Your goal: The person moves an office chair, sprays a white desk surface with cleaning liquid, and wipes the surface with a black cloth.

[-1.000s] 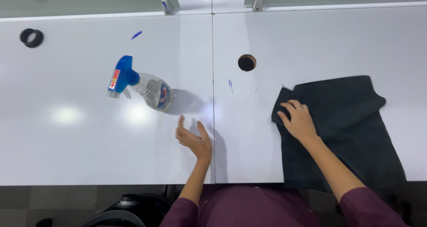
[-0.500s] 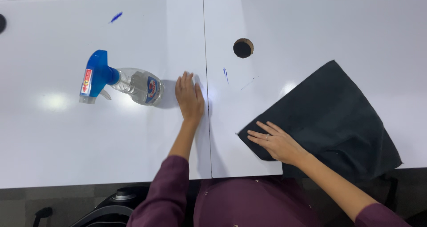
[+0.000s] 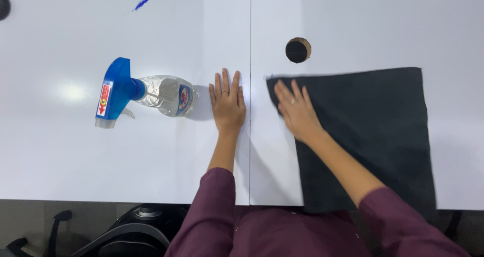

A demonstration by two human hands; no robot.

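My left hand (image 3: 228, 103) lies flat, palm down, fingers together, on the white table (image 3: 60, 156) just left of the seam between the two tabletops. A clear spray bottle with a blue trigger head (image 3: 146, 93) stands a little to its left, not touched. My right hand (image 3: 297, 111) presses flat on the near-left corner of a dark grey cloth (image 3: 373, 136), which is spread out over the right tabletop and reaches the front edge.
A round cable hole (image 3: 298, 50) sits in the table just beyond the cloth. A blue ink mark (image 3: 141, 3) is at the far left, and a black ring-shaped object (image 3: 4, 6) at the left edge. A chair base (image 3: 136, 227) shows below the table.
My left hand has settled flat on the table by the bottle. My right hand has slid the cloth leftward and away from me, and the cloth now lies squarer and more spread out.
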